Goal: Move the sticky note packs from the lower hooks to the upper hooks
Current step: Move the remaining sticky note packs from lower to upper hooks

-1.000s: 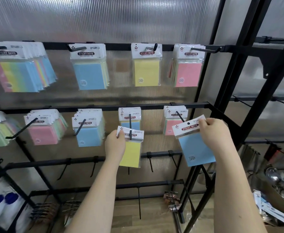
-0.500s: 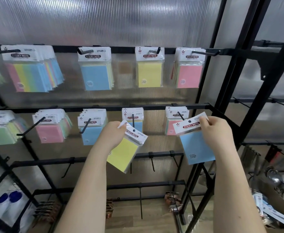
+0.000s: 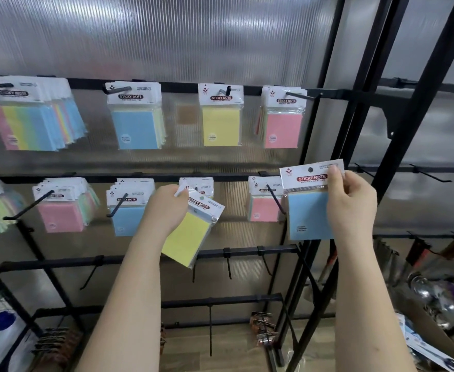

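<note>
Yellow paper fills the plastic-wrapped sticky note pack [image 3: 191, 232] tilted at centre frame, its white header card pinched at one corner by the left hand [image 3: 164, 208], fingers curled round the edge. Right of centre, the right hand [image 3: 350, 208] pinches the header of a blue plastic-wrapped sticky note pack [image 3: 307, 213] between thumb and curled fingers, holding it upright and off any hook, just beside the black metal lower hook [image 3: 275, 201] carrying pink packs [image 3: 263, 208]. Across the upper half, the black upper hooks [image 3: 299, 95] carry hanging packs of blue, yellow and pink before a ribbed translucent plastic panel [image 3: 153, 38].
</note>
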{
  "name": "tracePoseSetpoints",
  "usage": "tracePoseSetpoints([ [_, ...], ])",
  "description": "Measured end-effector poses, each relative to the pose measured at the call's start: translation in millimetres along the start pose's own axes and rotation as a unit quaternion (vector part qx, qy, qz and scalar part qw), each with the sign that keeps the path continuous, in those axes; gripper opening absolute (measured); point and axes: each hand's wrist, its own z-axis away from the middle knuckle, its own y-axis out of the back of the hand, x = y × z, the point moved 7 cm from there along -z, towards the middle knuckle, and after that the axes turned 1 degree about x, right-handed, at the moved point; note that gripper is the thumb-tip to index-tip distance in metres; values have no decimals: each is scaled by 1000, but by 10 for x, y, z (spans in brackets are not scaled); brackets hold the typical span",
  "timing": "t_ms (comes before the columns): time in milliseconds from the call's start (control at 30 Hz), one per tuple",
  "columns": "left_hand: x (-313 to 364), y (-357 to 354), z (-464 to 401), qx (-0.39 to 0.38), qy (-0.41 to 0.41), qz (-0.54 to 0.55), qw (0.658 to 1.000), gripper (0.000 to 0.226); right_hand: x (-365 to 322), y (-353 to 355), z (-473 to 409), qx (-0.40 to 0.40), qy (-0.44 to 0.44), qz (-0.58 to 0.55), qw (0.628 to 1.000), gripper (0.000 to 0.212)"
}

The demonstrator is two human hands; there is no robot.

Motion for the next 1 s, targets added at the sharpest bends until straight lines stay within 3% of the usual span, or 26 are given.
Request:
tracePoseSetpoints([
  [300,379,199,153,142,-26,64,987,36,115,-38,-166,-53,11,-53,997,43],
  [600,1194,472,137,238,-181,212,930,31,113,-149,-224,-118,14,-89,989,47],
  [1000,1238,416,-313,290,-173,233,912,31,78,-359,-135,-157,4,-93,983,45],
])
